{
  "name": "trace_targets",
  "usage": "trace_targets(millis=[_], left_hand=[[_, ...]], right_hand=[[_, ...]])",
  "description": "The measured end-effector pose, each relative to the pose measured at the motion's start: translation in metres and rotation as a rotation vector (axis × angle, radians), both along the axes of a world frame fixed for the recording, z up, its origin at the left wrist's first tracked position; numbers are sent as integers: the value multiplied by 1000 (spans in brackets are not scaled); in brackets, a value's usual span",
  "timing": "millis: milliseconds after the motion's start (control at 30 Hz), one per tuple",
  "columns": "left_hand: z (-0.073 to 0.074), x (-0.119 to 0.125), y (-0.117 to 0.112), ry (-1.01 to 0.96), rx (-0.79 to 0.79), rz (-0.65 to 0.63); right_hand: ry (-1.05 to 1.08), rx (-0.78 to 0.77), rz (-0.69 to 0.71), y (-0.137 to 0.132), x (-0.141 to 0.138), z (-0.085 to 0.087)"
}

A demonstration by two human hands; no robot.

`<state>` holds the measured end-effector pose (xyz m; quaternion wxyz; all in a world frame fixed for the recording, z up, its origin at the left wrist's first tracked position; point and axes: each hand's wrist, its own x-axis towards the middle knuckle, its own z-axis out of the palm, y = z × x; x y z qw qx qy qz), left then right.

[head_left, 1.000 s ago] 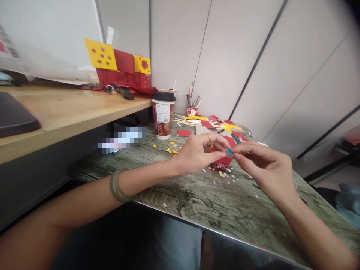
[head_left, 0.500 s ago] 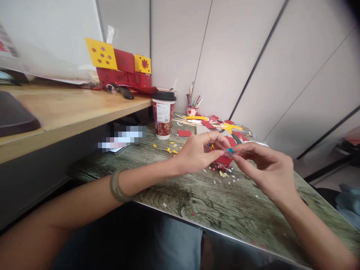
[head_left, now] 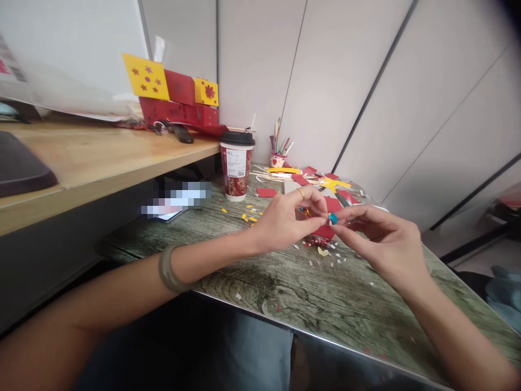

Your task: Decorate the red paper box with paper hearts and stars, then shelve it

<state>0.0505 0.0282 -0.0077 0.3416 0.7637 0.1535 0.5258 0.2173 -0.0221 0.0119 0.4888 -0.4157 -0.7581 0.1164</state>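
Observation:
A tiny blue piece (head_left: 333,219) with a pale underside is pinched between the fingertips of my two hands; what it is made of I cannot make out. My left hand (head_left: 285,220), with a ring on one finger, has thumb and forefinger closed at its left edge. From the other side, my right hand (head_left: 382,233) holds it between thumb and forefinger. Just behind and below the fingers sits a red paper item (head_left: 324,232), partly hidden by my left hand. Red shreds (head_left: 318,241) lie at its base.
A lidded paper cup (head_left: 236,168) stands left of my hands, near a phone (head_left: 179,201). Behind are a pen holder (head_left: 278,159), thin sticks, red paper pieces (head_left: 266,192) and yellow strips. Scraps litter the dark wooden table (head_left: 260,288). A raised shelf (head_left: 101,157) holds red and yellow boxes (head_left: 171,95).
The blue piece has turned between the fingertips and shows more of its blue side. My right hand has shifted slightly left; my left hand stays nearly in place.

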Motion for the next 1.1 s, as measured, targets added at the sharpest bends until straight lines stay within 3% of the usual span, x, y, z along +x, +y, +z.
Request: trace_targets(millis=[367,567,733,967,1100], left_hand=[[3,-1,-4,28,-106,-45],[2,0,-2,23,-62,18],[1,-1,-1,43,63,54],[-2,0,1,99,393,181],[-2,1,2,86,411,192]], right_hand=[[27,25,-21,2,1,-2],[-8,18,-58,-1,0,1],[-69,92,-120,-1,2,-2],[-401,406,-208,0,3,-10],[-384,411,-247,0,2,-12]])
